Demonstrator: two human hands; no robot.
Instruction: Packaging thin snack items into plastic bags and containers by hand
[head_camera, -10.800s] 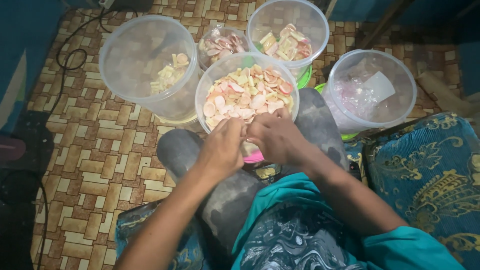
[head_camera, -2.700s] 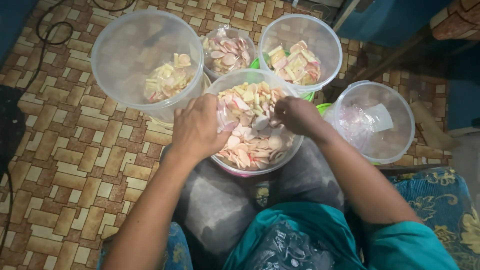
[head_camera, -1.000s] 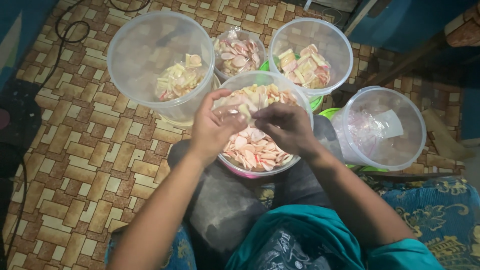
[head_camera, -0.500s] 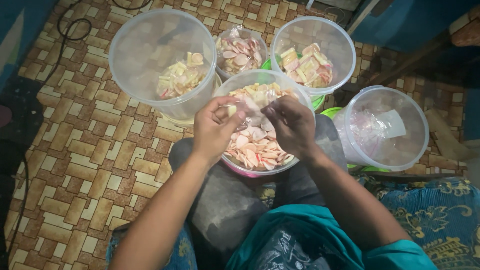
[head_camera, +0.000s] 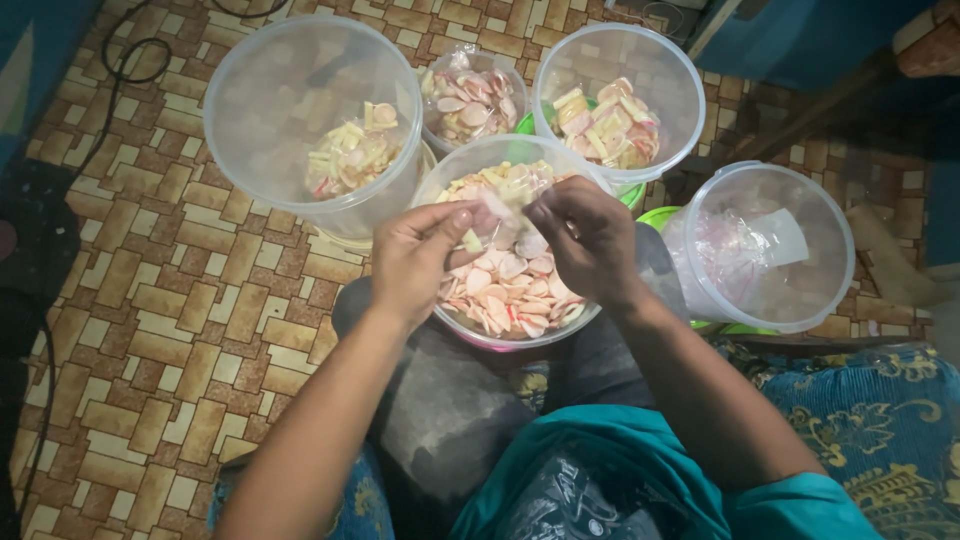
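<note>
We see the left hand (head_camera: 415, 262) and the right hand (head_camera: 590, 238) meeting over the middle tub (head_camera: 590, 318), which sits between the knees. Between them they pinch a small clear bag (head_camera: 503, 208), each hand grasping one side of its mouth with thumb and fingertips; the bag hangs just above the chips (head_camera: 505, 285) in that tub, and a pale chip or two shows through the plastic. The chips below are pink, white and yellowish, heaped loosely.

Around the middle tub stand four more clear containers. At ten o'clock is the big tub (head_camera: 245, 150), with only a small pile of yellowish pieces in it. At twelve o'clock is a small tub (head_camera: 432, 130) of pink chips, touching the middle one. At one o'clock is a tub (head_camera: 655, 150) of mixed chips, resting on a green lid (head_camera: 630, 196). At three o'clock is a tub (head_camera: 800, 300) holding crumpled clear bags (head_camera: 725, 245). All stand on a brown patterned floor (head_camera: 180, 320); a blue cushion (head_camera: 880, 420) lies at four o'clock.
</note>
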